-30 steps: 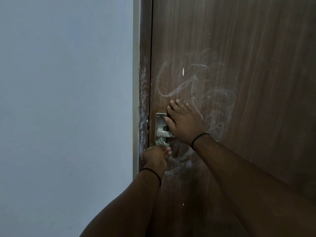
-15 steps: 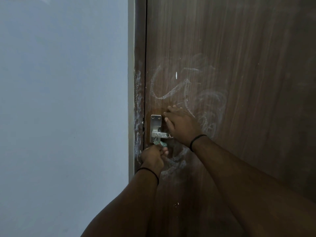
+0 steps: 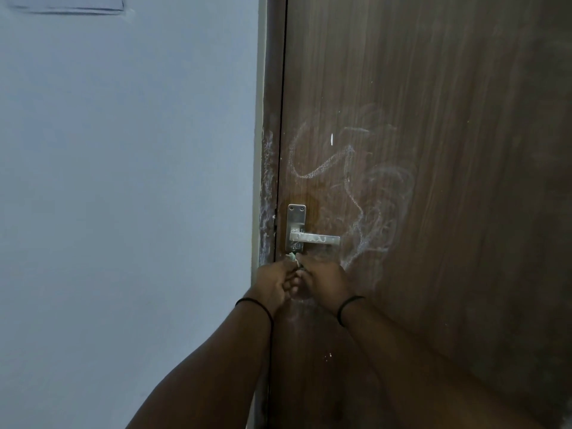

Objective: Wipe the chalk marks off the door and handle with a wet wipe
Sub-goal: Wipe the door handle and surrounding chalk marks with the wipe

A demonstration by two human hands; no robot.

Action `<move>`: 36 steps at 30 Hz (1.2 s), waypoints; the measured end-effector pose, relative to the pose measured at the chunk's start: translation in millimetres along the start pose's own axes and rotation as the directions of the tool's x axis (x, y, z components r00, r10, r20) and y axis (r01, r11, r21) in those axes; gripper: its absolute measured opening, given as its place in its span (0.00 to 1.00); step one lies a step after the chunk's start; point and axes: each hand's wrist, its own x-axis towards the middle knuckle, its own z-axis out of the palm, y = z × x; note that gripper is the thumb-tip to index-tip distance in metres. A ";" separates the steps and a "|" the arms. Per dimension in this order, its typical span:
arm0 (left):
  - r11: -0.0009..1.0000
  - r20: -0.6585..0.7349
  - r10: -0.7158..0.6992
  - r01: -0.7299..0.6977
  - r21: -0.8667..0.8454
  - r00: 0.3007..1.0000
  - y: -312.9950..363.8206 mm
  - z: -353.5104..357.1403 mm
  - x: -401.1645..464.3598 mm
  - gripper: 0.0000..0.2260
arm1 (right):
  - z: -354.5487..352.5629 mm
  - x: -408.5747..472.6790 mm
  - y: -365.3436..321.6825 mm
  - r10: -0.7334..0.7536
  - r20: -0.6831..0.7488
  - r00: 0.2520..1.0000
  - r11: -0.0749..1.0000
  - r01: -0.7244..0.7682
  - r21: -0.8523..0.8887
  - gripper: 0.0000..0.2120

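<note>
A brown wooden door (image 3: pixel 448 150) carries white chalk scribbles (image 3: pixel 371 196) above and right of its metal lever handle (image 3: pixel 314 239). Chalk also streaks the handle's lever. Just below the handle plate, a small crumpled greenish wet wipe (image 3: pixel 292 258) pokes out between my two hands. My left hand (image 3: pixel 275 281) and my right hand (image 3: pixel 325 278) meet there, fingers curled, both pinching the wipe. Most of the wipe is hidden by my fingers.
The dark door frame (image 3: pixel 268 181) at the left of the door is smeared with chalk near handle height. A pale blue-grey wall (image 3: pixel 123 196) fills the left side. Small white specks (image 3: pixel 328 356) dot the door below my hands.
My right hand left the handle and dropped down to join the left hand on the wipe. The lever is now uncovered. The view shifted slightly upward.
</note>
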 end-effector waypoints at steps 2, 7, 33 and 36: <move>0.997 0.004 0.017 -0.017 0.070 1.000 3.2 -5.9 -0.2 0.09 | 0.5 3.6 -3.4 0.054 0.029 0.998 0.998 -0.055 0.030 0.11; 0.986 0.076 0.109 -0.117 0.115 0.991 4.5 -7.6 7.5 0.07 | 7.2 12.7 -3.8 0.361 -0.092 0.928 0.901 -0.322 0.291 0.09; 0.552 -0.009 0.737 -0.595 0.584 0.675 -14.5 -0.8 44.9 0.11 | 43.6 60.5 -6.1 0.894 -0.112 0.435 0.272 -0.326 0.906 0.09; 0.547 -0.046 0.761 -0.602 0.582 0.647 -12.1 7.2 40.6 0.10 | 45.2 61.8 -10.9 0.888 -0.076 0.454 0.219 -0.272 0.937 0.10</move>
